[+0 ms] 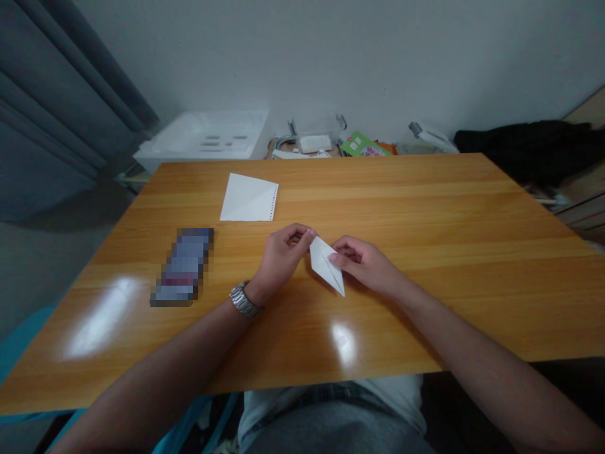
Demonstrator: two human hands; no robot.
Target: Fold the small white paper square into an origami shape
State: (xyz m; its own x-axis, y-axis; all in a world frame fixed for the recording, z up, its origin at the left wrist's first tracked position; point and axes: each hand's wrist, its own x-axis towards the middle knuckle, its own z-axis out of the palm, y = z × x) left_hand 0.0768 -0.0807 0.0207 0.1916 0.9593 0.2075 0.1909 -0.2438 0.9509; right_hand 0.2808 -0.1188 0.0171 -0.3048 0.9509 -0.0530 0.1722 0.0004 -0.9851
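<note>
A small folded white paper (326, 263), long and pointed, lies at the middle of the wooden table (425, 208). My left hand (282, 255), with a metal watch on its wrist, pinches the paper's upper end with curled fingers. My right hand (363, 262) is closed on the paper's right edge, fingertips pressing it. A second white sheet (249, 197), folded flat with a perforated right edge, lies farther back on the table, apart from both hands.
A blurred-out flat rectangular object (183, 267) lies on the table to the left of my left hand. Behind the table are a white plastic bin (203, 135), cables, a green booklet (359, 145) and dark cloth (524, 148). Grey curtains hang at left.
</note>
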